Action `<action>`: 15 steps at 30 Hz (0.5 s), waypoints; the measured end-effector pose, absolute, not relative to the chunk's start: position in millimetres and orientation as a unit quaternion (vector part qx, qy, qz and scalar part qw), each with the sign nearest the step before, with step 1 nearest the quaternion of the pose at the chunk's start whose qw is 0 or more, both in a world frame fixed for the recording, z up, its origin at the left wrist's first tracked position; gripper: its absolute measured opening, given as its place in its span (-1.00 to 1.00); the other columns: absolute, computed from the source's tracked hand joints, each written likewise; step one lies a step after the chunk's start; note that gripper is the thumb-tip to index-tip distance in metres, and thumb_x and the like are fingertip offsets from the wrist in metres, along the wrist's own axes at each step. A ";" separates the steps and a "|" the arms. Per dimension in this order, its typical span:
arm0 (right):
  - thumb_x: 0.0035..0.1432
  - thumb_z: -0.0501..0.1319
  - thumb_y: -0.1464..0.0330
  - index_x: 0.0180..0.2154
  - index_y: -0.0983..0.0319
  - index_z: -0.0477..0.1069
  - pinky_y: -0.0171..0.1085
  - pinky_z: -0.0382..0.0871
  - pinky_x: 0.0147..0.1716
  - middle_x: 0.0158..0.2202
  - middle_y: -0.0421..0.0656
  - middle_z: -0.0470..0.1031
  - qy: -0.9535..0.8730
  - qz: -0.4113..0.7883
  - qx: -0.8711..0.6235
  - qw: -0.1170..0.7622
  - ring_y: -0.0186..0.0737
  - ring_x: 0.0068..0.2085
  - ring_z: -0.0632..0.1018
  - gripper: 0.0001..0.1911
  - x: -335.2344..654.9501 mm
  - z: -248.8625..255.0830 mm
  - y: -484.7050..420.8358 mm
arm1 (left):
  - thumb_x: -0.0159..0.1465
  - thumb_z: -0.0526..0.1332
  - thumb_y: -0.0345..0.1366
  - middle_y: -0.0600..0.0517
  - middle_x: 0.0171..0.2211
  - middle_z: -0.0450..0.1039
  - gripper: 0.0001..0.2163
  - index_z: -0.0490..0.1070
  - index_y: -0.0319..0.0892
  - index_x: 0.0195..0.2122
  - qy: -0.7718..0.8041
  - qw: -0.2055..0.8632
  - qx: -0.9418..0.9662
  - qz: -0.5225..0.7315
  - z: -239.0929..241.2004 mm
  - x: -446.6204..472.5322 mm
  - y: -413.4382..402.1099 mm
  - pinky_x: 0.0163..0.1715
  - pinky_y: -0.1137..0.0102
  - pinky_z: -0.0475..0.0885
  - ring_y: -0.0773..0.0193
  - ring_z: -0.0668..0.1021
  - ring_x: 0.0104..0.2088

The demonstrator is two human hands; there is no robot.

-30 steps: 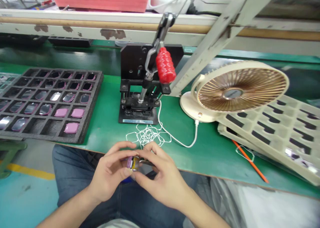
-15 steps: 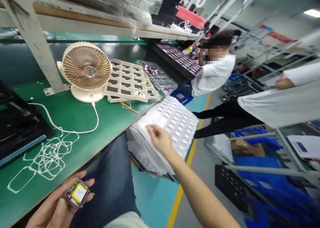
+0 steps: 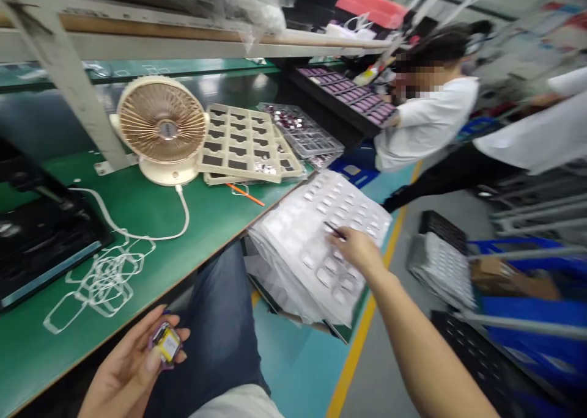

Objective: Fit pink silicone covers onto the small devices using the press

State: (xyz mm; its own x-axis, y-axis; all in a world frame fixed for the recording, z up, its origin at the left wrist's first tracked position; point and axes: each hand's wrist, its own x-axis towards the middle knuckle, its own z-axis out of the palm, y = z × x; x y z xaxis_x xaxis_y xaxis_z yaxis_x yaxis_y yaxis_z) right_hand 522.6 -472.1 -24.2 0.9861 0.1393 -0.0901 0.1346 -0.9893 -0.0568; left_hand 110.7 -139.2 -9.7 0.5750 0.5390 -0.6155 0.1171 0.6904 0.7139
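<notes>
My left hand [image 3: 132, 369] grips a small rounded-square watch-like case [image 3: 167, 343] in front of my lap. The case is purplish at its rim, and a yellow battery with a pale label shows inside it. Over the white moulded tray [image 3: 284, 225] my right hand [image 3: 360, 250] pinches a thin dark piece [image 3: 334, 230], seen nearly edge-on; its exact kind cannot be made out. Several shiny rounded-square parts [image 3: 326, 275] sit in the tray's pockets, below and around my right hand. The tray tops a stack beside the bench.
On the green bench [image 3: 206, 216] stand a cream fan [image 3: 165, 124], beige compartment trays [image 3: 238, 140] and a tangle of white frames [image 3: 110, 277]. An orange stick [image 3: 245, 194] lies near the edge. Two people in white tops are beyond, one seated by a dark tray [image 3: 348, 97].
My right hand has moved right across the tray and now shows the dark piece in its fingers. The left hand, still holding the case, appears farther right; the view has shifted.
</notes>
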 end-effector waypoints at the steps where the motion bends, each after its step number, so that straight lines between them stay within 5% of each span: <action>1: 0.31 0.38 0.10 -0.24 0.27 0.66 -0.20 0.30 -0.37 -0.28 0.06 0.65 -0.072 0.028 -0.996 0.038 -0.06 -0.33 0.60 -0.66 518.0 -19.9 -468.0 | 0.10 0.60 -0.07 -0.11 0.04 0.70 -0.50 0.68 0.01 0.08 0.436 0.815 0.358 0.136 -9.2 110.1 -138.3 -0.15 0.20 0.72 -0.18 0.72 0.01; 4: 0.26 0.36 -0.12 -0.23 0.25 0.68 -0.19 0.24 -0.52 -0.47 0.01 0.58 -0.113 -0.017 -0.989 0.097 -0.10 -0.51 0.52 -0.46 481.8 -13.7 -430.1 | 0.12 0.61 -0.17 -0.16 0.04 0.70 -0.54 0.70 -0.04 0.06 0.402 0.840 0.331 0.156 -7.9 111.3 -135.7 -0.05 0.19 0.69 -0.16 0.71 0.05; 6: 0.25 0.36 -0.16 -0.22 0.19 0.68 -0.24 0.23 -0.63 -0.57 -0.14 0.51 -0.204 -0.045 -0.953 0.218 -0.18 -0.62 0.44 -0.47 432.9 -12.5 -383.2 | 0.11 0.62 -0.23 -0.17 0.06 0.69 -0.61 0.73 -0.08 -0.01 0.377 0.847 0.330 0.179 -7.8 113.6 -133.7 0.03 0.13 0.67 -0.16 0.70 0.08; 8: 0.38 0.36 0.05 -0.18 0.14 0.65 -0.30 0.41 -0.59 -0.34 -0.14 0.68 -0.347 0.025 -0.853 0.390 -0.24 -0.53 0.57 -0.70 371.0 -10.0 -327.7 | 0.10 0.63 -0.27 -0.16 0.11 0.66 -0.63 0.73 -0.09 -0.05 0.363 0.843 0.339 0.207 -8.0 114.2 -131.7 0.08 0.07 0.65 -0.17 0.68 0.10; 10: 0.38 0.40 0.32 -0.15 0.14 0.61 -0.30 0.65 -0.29 -0.21 -0.16 0.72 -0.449 0.056 -0.739 0.499 -0.19 -0.26 0.73 -0.96 313.0 -7.3 -274.4 | 0.09 0.63 -0.31 -0.16 0.15 0.64 -0.62 0.73 -0.07 -0.04 0.365 0.832 0.348 0.231 -8.7 111.2 -129.6 0.08 0.08 0.65 -0.14 0.69 0.09; 15: 0.30 0.39 0.58 -0.10 0.17 0.52 -0.28 0.72 -0.17 -0.14 -0.12 0.72 -0.537 0.090 -0.598 0.589 -0.15 -0.13 0.76 -0.77 245.2 -10.7 -200.0 | 0.09 0.63 -0.39 -0.10 0.13 0.68 -0.58 0.73 0.01 -0.01 0.398 0.788 0.364 0.297 -14.6 89.0 -122.0 0.11 0.27 0.62 0.00 0.69 0.13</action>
